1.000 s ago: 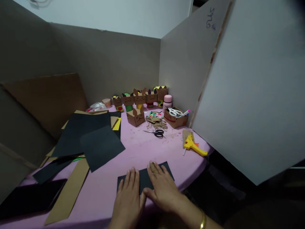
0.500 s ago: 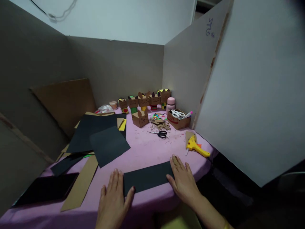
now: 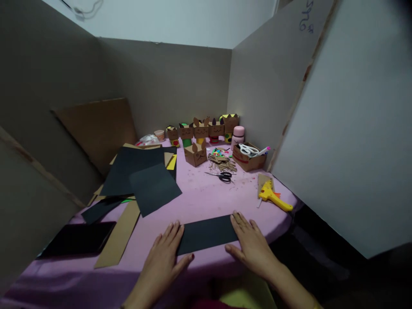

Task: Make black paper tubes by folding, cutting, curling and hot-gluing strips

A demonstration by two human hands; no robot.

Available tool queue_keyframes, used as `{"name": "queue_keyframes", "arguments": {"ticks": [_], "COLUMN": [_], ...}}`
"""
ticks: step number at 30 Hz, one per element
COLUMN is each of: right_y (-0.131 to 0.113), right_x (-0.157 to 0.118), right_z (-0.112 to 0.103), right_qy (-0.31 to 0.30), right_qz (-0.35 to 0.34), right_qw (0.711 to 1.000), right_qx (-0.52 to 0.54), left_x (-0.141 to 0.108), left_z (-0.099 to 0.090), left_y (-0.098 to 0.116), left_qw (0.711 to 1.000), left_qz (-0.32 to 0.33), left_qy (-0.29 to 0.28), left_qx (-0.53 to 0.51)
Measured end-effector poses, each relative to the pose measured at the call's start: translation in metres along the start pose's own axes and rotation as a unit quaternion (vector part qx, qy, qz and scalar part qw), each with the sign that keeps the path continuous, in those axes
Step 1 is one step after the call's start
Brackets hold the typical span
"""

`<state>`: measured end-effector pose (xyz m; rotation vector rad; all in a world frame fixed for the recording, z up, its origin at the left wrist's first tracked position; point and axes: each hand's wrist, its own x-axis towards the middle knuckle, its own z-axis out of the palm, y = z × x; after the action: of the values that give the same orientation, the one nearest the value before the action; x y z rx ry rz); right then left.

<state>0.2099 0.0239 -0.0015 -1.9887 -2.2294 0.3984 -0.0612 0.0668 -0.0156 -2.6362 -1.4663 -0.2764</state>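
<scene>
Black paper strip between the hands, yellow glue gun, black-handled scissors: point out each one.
Black paper strip (image 3: pixel 207 234), head view: middle of its top face.
Yellow glue gun (image 3: pixel 271 196), head view: where handle meets body.
Black-handled scissors (image 3: pixel 221 176), head view: where blades meet handles.

White upper wall (image 3: pixel 180 21): brightest
Dark grey left partition (image 3: pixel 45 73): shadowed
Pink cloth-covered desk (image 3: pixel 199 199): dimly lit, darker near edge
White right panel (image 3: pixel 347 128): wide-lens stretch

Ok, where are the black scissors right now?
In the head view, the black scissors lie just right of centre on the pink cloth, in front of the cardboard scraps and left of the glue gun.
</scene>
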Motion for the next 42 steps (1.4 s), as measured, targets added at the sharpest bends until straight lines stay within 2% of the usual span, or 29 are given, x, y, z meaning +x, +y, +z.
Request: {"name": "queue_keyframes", "arguments": {"ticks": [3, 5, 8, 10, 12, 14, 15, 16, 17, 18, 20, 22, 24, 26, 28, 29, 31, 32, 33, 35, 37, 38, 42], "right_y": [-0.001, -0.008, -0.021, -0.03, -0.039, -0.047, -0.051, -0.055, -0.059, -0.063, -0.069, -0.071, -0.071, -0.066, -0.058, -0.052, -0.038, -0.031, -0.024, -0.012, -0.003, 0.0, 0.007], "right_x": [0.0, 0.002, 0.006, 0.008, 0.009, 0.008, 0.007, 0.006, 0.005, 0.004, 0.002, 0.0, -0.001, 0.0, 0.003, 0.006, 0.012, 0.015, 0.017, 0.02, 0.019, 0.018, 0.015], "right_z": [-0.006, -0.007, -0.004, -0.002, -0.005, -0.014, -0.02, -0.025, -0.031, -0.034, -0.037, -0.035, -0.031, -0.029, -0.029, -0.029, -0.029, -0.027, -0.025, -0.018, -0.009, -0.005, 0.003], "right_qy": [0.001, 0.017, 0.065, 0.11, 0.167, 0.212, 0.22, 0.217, 0.204, 0.185, 0.151, 0.126, 0.107, 0.096, 0.11, 0.129, 0.168, 0.18, 0.186, 0.189, 0.192, 0.196, 0.231], "right_qz": [-0.006, -0.022, -0.103, -0.161, -0.168, -0.109, -0.071, -0.039, -0.019, -0.011, -0.005, 0.007, 0.018, 0.022, 0.028, 0.036, 0.056, 0.066, 0.075, 0.088, 0.098, 0.099, 0.108], "right_qw": [1.0, 1.0, 0.992, 0.977, 0.947, 0.89, 0.846, 0.794, 0.738, 0.684, 0.593, 0.542, 0.519, 0.51, 0.517, 0.532, 0.571, 0.596, 0.631, 0.737, 0.83, 0.86, 0.902], "right_qx": [-0.002, -0.002, 0.025, 0.09, 0.216, 0.388, 0.48, 0.566, 0.643, 0.706, 0.791, 0.831, 0.848, 0.855, 0.848, 0.836, 0.802, 0.78, 0.75, 0.643, 0.515, 0.46, 0.35], "left_x": [0.0, 0.001, 0.001, 0.001, 0.003, 0.008, 0.012, 0.016, 0.019, 0.023, 0.028, 0.029, 0.027, 0.024, 0.021, 0.02, 0.022, 0.024, 0.028, 0.036, 0.044, 0.048, 0.052], "left_z": [-0.009, -0.012, -0.015, -0.022, -0.033, -0.044, -0.048, -0.051, -0.053, -0.052, -0.049, -0.044, -0.041, -0.041, -0.044, -0.046, -0.051, -0.054, -0.056, -0.056, -0.052, -0.048, -0.029], "left_y": [-0.008, -0.008, -0.004, 0.0, 0.006, 0.016, 0.022, 0.03, 0.037, 0.045, 0.059, 0.069, 0.073, 0.07, 0.062, 0.057, 0.044, 0.038, 0.032, 0.022, 0.014, 0.011, 0.015], "left_qw": [0.999, 0.997, 0.98, 0.956, 0.936, 0.916, 0.898, 0.866, 0.832, 0.795, 0.718, 0.672, 0.661, 0.669, 0.697, 0.719, 0.785, 0.828, 0.871, 0.936, 0.961, 0.967, 0.979], "left_qz": [0.039, 0.077, 0.143, 0.18, 0.159, 0.052, -0.024, -0.088, -0.126, -0.143, -0.157, -0.178, -0.205, -0.213, -0.192, -0.174, -0.13, -0.109, -0.092, -0.075, -0.079, -0.083, -0.1], "left_qy": [-0.011, 0.021, 0.139, 0.229, 0.303, 0.346, 0.339, 0.321, 0.273, 0.202, 0.075, -0.004, -0.032, -0.04, -0.065, -0.081, -0.099, -0.09, -0.072, -0.027, -0.003, 0.003, 0.036], "left_qx": [-0.002, 0.006, -0.001, -0.029, -0.084, -0.195, -0.278, -0.374, -0.467, -0.554, -0.674, -0.719, -0.721, -0.711, -0.688, -0.668, -0.598, -0.542, -0.477, -0.342, -0.264, -0.242, -0.172]}}
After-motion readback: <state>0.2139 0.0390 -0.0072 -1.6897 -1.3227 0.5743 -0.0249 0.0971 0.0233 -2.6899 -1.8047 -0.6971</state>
